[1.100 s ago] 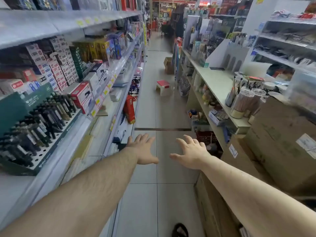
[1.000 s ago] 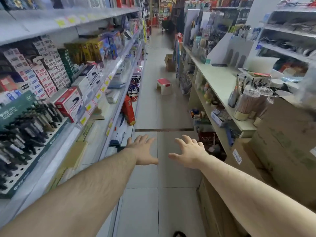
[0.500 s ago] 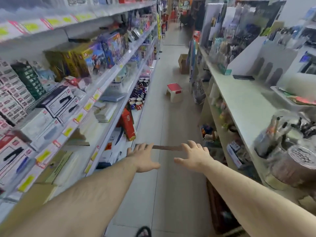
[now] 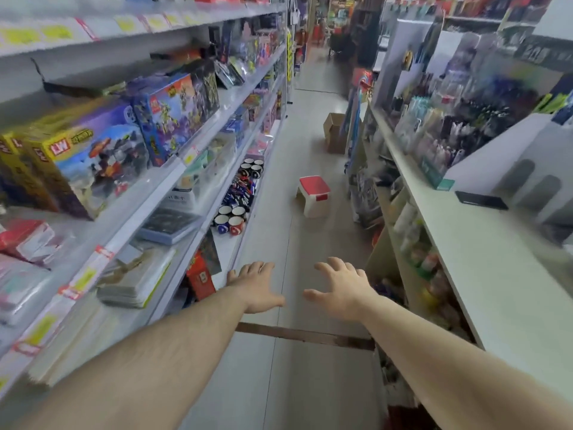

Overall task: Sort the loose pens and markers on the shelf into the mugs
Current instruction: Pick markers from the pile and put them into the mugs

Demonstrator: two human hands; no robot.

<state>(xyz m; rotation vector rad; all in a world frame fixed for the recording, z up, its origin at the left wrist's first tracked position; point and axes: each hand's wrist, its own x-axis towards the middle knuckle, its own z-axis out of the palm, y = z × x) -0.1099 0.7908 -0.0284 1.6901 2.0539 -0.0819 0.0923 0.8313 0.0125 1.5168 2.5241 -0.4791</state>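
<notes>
Since the earlier views the whole aisle has slid back past the camera: the green rack of black pens and the brown cartons on the right are gone from sight, and the low shelf on the left now shows two clusters of dark glazed mugs with white insides point(image 4: 231, 219), with a heap of loose blue and red pens and markers point(image 4: 241, 193) lying on the shelf between them. I judge this to be an approach, with sorting not begun. Both arms reach forward over the floor; the left hand point(image 4: 256, 290) and the right hand point(image 4: 341, 290) are palm-down, fingers point(image 4: 262, 268) spread and relaxed, holding nothing, well short of the mugs. As for room, the pale tiled floor point(image 4: 310, 97) runs open ahead between the left shelf edges with their yellow and red price tags point(image 4: 83, 280) and the long white desk point(image 4: 483, 243) on the right. A small white stool with a red top point(image 4: 313, 193) stands on the floor just beside the pens' shelf, and a brown cardboard box point(image 4: 334, 131) sits farther on; the stool narrows the standing room there. The shelf above overhangs the mugs, so a reach in will likely need to go low.
</notes>
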